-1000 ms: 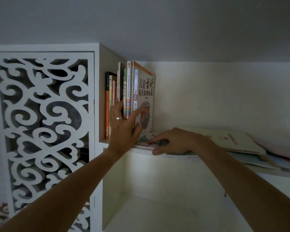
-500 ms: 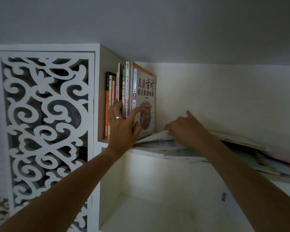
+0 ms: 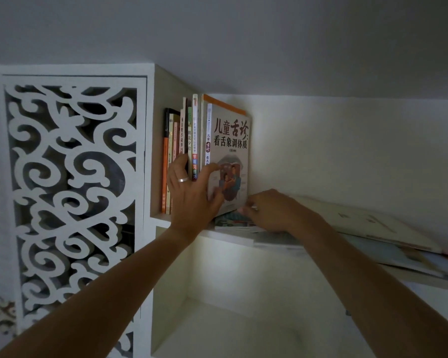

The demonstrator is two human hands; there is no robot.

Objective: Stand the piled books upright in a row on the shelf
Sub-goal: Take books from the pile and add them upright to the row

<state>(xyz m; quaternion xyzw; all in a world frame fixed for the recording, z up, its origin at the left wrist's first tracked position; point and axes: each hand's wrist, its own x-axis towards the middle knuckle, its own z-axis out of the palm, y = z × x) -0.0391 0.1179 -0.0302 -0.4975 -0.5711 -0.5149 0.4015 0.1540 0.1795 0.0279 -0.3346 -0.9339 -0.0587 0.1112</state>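
Head cam: left hand (image 3: pixel 192 195), fingers spread, braces the upright row (image 3: pixel 192 140). Right hand (image 3: pixel 269 210) has dropped back onto the flat pile (image 3: pixel 373 228), fingertips pinching its near corner just under the row, so probably regripping.

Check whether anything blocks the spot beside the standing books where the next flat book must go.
Nothing visible does. The right hand is at the flat pile; the shelf wall right of the standing row, which the left hand braces, looks open.

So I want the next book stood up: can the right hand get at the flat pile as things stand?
Probably yes. The right hand already rests on the flat pile, nothing between them, while the left hand braces the upright row.
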